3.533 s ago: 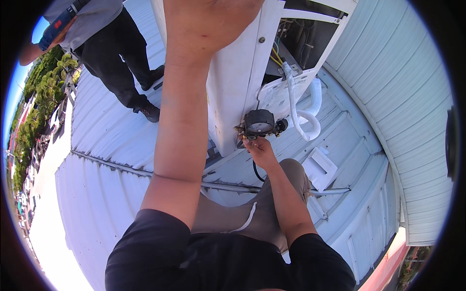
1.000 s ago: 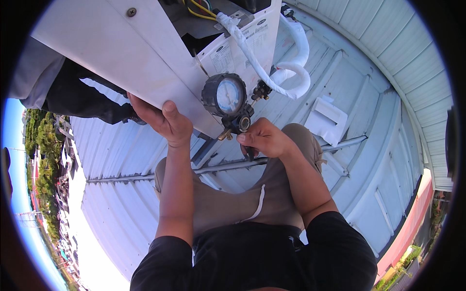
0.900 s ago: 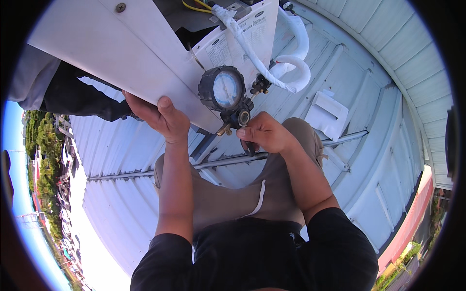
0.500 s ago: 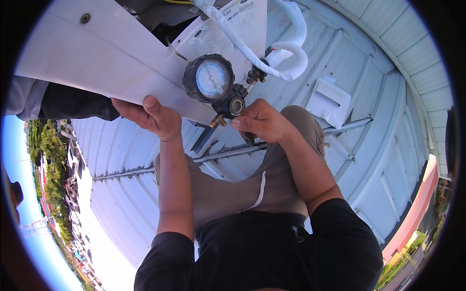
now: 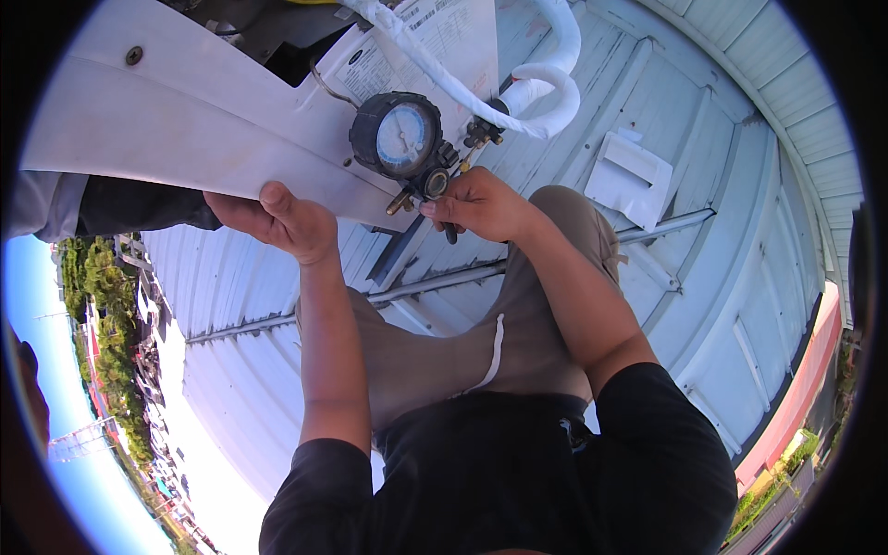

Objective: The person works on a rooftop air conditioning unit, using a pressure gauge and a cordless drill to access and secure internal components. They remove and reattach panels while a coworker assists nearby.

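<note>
Roof [image 5: 250,273] behind — gauge [image 5: 396,137] sits above right fingers [image 5: 448,211].

Gauge [image 5: 401,137], round, one: had a black casing, a pale blue-and-white dial tilted upward and a brass fitting [image 5: 400,202]; its underside was pinched by the right hand [image 5: 476,205]. Cabinet [image 5: 185,116], white metal, one: had a dark opening; its edge met the left hand [image 5: 287,222].

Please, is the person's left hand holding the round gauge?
No, the left hand is at an edge of the white cabinet, apart from the round gauge.
</note>
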A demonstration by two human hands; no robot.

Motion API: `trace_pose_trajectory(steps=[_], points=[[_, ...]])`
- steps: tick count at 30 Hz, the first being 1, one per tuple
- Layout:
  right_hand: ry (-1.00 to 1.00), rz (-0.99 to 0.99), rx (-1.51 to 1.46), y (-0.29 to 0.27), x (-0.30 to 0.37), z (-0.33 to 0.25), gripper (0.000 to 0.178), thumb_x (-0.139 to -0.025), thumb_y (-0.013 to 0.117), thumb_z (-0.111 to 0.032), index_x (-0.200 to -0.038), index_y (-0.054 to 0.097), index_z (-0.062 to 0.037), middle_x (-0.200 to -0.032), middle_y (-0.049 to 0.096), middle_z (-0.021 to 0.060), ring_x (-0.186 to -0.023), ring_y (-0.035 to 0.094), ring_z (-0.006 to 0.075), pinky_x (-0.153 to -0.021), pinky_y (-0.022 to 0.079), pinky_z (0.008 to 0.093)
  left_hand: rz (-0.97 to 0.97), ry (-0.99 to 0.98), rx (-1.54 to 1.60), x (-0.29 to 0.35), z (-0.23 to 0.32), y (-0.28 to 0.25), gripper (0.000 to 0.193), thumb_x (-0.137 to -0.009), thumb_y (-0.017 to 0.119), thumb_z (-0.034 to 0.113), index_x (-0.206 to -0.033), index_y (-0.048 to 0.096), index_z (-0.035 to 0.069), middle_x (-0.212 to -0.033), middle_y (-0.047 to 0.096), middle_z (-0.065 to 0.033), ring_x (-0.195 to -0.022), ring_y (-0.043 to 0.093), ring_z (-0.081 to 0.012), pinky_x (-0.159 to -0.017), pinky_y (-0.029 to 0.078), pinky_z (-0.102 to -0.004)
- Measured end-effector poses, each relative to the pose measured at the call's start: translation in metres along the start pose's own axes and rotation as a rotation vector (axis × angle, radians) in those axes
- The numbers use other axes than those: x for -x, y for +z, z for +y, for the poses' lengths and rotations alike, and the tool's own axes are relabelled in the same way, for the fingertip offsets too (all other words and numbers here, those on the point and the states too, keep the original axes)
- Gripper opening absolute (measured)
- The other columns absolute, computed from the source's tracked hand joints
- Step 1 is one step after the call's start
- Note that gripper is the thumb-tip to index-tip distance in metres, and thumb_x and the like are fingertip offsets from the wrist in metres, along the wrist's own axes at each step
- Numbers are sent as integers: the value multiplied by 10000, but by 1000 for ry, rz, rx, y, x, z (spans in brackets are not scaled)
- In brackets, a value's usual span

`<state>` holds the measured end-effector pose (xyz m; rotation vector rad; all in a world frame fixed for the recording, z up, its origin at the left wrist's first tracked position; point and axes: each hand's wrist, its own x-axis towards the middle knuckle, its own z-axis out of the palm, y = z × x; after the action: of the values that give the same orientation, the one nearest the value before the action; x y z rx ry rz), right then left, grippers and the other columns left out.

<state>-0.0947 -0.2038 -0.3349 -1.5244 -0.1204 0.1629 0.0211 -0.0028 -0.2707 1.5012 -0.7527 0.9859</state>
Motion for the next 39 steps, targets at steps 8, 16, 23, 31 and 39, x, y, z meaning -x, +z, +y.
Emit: trace_pose_trajectory(steps=[8, 16, 23, 31, 39], points=[[-177, -133, -480, -8, -15, 22, 464, -920, 689, -446, -1044, 685, 0, -960, 686, 90, -843, 634, 193, -777, 512, 362, 2, -49, -37, 2, 14, -12, 631, -1024, 593, 353, -1455, 309, -10, -1434, 412, -183, -1263, 481, -245, -1047, 443, -395], [-158, -88, -821, -9, -24, 22, 692, -937, 553, -649, -1290, 558, -55, -1070, 672, 110, -930, 651, 234, -777, 527, 401, -453, -345, 6, 48, 72, 3, 318, -999, 642, 198, -1227, 603, -21, -1147, 648, -148, -959, 650, -206, -833, 542, -328], [-206, 103, -785, -5, -25, 10, 551, -1029, 453, -571, -1202, 575, -62, -964, 671, 83, -863, 653, 170, -679, 534, 321, -452, -799, 297, 66, 52, 43, 340, -1051, 561, 309, -1152, 599, -14, -890, 641, -54, -754, 585, -118, -647, 464, -264], [-113, 143, -713, 0, -23, 4, 506, -1042, 469, -534, -1165, 585, -57, -858, 664, 62, -681, 636, 124, -555, 509, 255, -411, -730, 288, 84, 38, 42, 521, -1054, 481, 474, -1116, 593, -31, -956, 632, -72, -817, 558, -144, -726, 458, -292], [-70, 186, -701, 6, -8, -16, 563, -1011, 513, -571, -1159, 607, -35, -864, 659, 54, -676, 633, 115, -511, 507, 250, -363, -721, 217, 82, 36, 43, 489, -1022, 444, 440, -1158, 576, -10, -990, 612, -76, -872, 563, -167, -760, 436, -311]])
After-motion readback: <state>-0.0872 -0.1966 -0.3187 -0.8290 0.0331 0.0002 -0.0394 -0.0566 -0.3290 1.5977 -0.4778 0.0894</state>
